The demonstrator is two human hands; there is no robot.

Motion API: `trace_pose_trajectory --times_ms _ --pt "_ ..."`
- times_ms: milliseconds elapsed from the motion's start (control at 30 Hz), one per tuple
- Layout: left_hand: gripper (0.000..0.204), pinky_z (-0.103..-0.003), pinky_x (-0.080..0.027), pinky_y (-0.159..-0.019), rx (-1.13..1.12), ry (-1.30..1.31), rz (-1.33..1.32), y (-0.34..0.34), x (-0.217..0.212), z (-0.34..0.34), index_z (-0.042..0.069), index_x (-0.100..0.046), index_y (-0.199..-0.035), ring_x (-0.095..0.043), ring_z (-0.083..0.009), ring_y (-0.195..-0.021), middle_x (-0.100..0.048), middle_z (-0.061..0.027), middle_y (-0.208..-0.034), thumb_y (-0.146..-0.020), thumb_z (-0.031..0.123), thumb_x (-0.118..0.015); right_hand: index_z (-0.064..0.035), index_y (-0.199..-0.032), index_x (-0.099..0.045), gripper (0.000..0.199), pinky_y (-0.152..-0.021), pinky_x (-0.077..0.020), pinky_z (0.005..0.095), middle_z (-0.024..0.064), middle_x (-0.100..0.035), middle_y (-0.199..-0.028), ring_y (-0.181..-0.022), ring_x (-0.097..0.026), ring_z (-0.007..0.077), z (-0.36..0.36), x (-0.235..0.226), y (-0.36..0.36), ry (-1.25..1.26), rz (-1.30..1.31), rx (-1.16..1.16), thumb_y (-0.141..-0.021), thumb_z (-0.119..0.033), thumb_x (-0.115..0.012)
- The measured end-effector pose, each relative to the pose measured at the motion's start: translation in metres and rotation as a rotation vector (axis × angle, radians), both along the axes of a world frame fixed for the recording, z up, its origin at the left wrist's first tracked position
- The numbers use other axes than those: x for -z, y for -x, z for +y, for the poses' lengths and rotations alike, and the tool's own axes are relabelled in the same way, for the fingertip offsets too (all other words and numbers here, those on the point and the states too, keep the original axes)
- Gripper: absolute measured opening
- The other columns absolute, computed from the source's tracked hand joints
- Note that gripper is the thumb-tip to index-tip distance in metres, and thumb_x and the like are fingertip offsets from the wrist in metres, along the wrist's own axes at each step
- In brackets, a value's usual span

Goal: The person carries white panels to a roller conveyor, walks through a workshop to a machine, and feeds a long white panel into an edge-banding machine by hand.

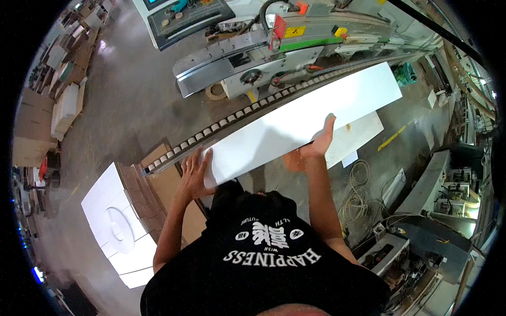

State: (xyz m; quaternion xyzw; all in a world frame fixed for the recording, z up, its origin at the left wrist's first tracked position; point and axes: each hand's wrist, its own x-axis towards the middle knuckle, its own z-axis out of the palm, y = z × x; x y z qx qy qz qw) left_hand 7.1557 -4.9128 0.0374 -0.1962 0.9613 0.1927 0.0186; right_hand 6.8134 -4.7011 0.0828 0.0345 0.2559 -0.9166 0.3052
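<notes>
A long white board [311,118] slants across the middle, its right end farther from me than its left. My right hand [319,145] grips the near long edge, with the thumb on top and the fingers mostly hidden underneath. At the board's left end, my left hand [196,174] holds the short edge, its fingers bent and its thumb by the corner. Along the far side of the board runs a rail of small white rollers [216,126], and whether the board rests on it I cannot tell.
A machine with a metal guide [203,63] and a control panel [187,23] stands beyond the rail. Stacked white panels [100,216] with a roll of white band [118,230] on top are at left. Another pale panel [363,134] lies below the board, near coiled hose [356,195].
</notes>
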Motion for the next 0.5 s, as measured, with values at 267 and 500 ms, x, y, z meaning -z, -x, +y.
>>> trace_pose_trajectory --times_ms 267,500 --pt "0.131 -0.061 -0.017 -0.125 0.039 -0.049 0.030 0.053 0.028 -0.102 0.018 -0.026 -0.165 -0.025 -0.0455 -0.152 -0.026 -0.0218 -0.165 -0.057 0.041 -0.096 -0.0101 -0.150 -0.048 0.069 -0.117 -0.0381 0.0477 0.0077 -0.055 -0.148 -0.137 -0.051 0.0315 -0.133 0.087 -0.031 -0.221 -0.175 0.067 -0.106 -0.062 -0.045" --pt "0.133 -0.064 -0.021 -0.121 0.046 -0.001 -0.025 0.038 0.067 -0.228 0.018 -0.026 -0.165 -0.031 -0.0487 -0.147 -0.029 -0.0241 -0.163 -0.054 0.036 -0.098 -0.0086 -0.147 -0.049 0.057 -0.115 -0.0411 0.0462 0.0076 -0.057 -0.144 -0.131 -0.054 0.0295 -0.218 0.174 -0.001 -0.443 -0.402 0.050 -0.103 -0.041 -0.064"
